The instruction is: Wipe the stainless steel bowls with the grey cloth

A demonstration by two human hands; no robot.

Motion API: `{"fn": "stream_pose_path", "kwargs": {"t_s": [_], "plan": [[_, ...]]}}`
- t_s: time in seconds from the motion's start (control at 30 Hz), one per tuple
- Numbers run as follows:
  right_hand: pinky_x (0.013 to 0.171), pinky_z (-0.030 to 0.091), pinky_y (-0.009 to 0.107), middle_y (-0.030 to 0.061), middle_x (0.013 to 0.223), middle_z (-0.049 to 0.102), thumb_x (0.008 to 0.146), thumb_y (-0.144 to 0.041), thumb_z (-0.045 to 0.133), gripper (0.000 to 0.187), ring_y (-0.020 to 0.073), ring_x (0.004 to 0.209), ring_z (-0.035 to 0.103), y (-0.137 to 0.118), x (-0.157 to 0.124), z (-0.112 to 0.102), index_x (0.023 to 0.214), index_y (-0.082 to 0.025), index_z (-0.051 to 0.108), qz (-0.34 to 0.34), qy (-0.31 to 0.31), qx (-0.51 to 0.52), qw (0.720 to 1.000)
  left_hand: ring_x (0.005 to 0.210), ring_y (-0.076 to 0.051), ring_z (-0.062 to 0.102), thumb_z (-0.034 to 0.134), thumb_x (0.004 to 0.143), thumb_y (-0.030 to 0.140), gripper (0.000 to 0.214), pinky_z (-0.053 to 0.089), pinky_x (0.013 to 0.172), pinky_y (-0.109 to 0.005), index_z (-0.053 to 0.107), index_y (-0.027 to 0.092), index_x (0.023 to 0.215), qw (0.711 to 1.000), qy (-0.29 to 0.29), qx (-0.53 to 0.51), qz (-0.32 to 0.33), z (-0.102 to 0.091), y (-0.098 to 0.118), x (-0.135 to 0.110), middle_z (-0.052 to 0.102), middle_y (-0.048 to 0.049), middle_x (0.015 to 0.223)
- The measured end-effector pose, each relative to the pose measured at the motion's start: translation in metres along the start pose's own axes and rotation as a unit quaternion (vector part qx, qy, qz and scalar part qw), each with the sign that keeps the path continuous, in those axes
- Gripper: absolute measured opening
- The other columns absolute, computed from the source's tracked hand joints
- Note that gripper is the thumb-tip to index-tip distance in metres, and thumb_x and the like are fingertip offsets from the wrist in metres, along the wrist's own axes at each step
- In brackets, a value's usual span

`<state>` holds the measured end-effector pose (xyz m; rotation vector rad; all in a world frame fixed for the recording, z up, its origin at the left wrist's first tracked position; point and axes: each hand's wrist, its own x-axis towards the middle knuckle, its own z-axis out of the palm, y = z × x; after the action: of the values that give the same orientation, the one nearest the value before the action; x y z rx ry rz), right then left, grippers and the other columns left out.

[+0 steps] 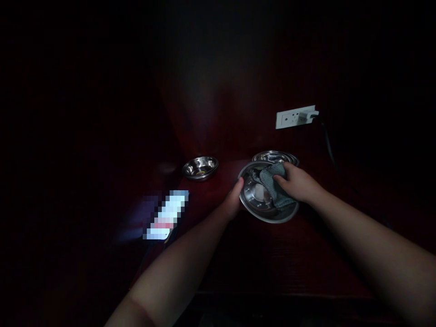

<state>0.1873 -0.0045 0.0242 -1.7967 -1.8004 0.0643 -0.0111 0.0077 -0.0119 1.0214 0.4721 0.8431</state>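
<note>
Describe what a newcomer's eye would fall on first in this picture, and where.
Probably the bright, pixelated screen left of centre. Next, right of centre, the shiny metal bowl, with the left hand at its rim and the right hand holding a grey-green cloth inside it. Beyond, at the right, a white wall socket stands out.

A lit screen (167, 213) sits by the left edge of the table (289, 268), and beyond its back edge a socket panel (286, 119) holds a plug (304, 116).

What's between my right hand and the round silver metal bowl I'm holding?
The head view shows a grey-green textured cloth there, in your right hand.
</note>
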Motion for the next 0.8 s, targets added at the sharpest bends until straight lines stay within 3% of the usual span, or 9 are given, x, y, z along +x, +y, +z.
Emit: {"fn": "stream_pose_path", "kwargs": {"t_s": [0.2,0.37,0.53,0.67,0.8], "plan": [[0.069,0.044,0.032,0.0093,0.087,0.063,0.079,-0.034,0.050,0.019,0.0227,0.080,0.060,-0.001,-0.001,0.002,0.089,-0.019,0.051,0.003,0.009,0.053,0.999,0.117,-0.030,0.052,0.036,0.081,0.066,0.070,0.036,0.100,-0.045,0.053,0.014,0.124,0.999,0.003,0.015,0.029,-0.006,-0.004,-0.002,0.061,-0.0155,0.119],[0.070,0.045,0.031,0.0071,0.086,0.063,0.079,-0.032,0.050,0.018,0.0205,0.077,0.061,-0.003,0.000,0.003,0.091,-0.019,0.053,0.031,0.043,0.134,0.989,0.120,-0.029,0.048,0.054,0.077,0.058,0.074,0.038,0.099,-0.044,0.032,0.024,0.138,0.992,0.017,0.038,0.121,-0.005,-0.005,-0.010,0.051,-0.0110,0.132],[0.068,0.046,0.033,0.0070,0.083,0.063,0.077,-0.034,0.051,0.020,0.0214,0.074,0.060,0.000,0.003,0.009,0.090,-0.019,0.052,0.051,0.076,0.141,0.986,0.127,-0.029,0.040,0.069,0.068,0.048,0.084,0.030,0.106,-0.043,0.029,0.025,0.139,0.975,-0.002,0.086,0.206,0.006,-0.003,-0.013,0.046,-0.0103,0.137],[0.070,0.047,0.034,0.0083,0.087,0.063,0.076,-0.036,0.053,0.023,0.0217,0.077,0.061,-0.001,0.001,0.012,0.092,-0.019,0.051,0.047,0.064,0.138,0.987,0.127,-0.027,0.041,0.064,0.075,0.046,0.078,0.029,0.107,-0.043,0.027,0.025,0.140,0.971,0.018,0.086,0.221,0.007,-0.003,-0.011,0.048,-0.0100,0.135],[0.072,0.047,0.032,0.0083,0.090,0.063,0.071,-0.025,0.054,0.025,0.0205,0.080,0.061,-0.004,-0.001,0.010,0.095,-0.018,0.050,0.036,0.032,0.171,0.984,0.126,-0.027,0.043,0.060,0.076,0.049,0.071,0.030,0.106,-0.042,0.034,0.023,0.136,0.972,0.053,0.082,0.214,0.000,-0.005,-0.011,0.053,-0.0102,0.129]]}}
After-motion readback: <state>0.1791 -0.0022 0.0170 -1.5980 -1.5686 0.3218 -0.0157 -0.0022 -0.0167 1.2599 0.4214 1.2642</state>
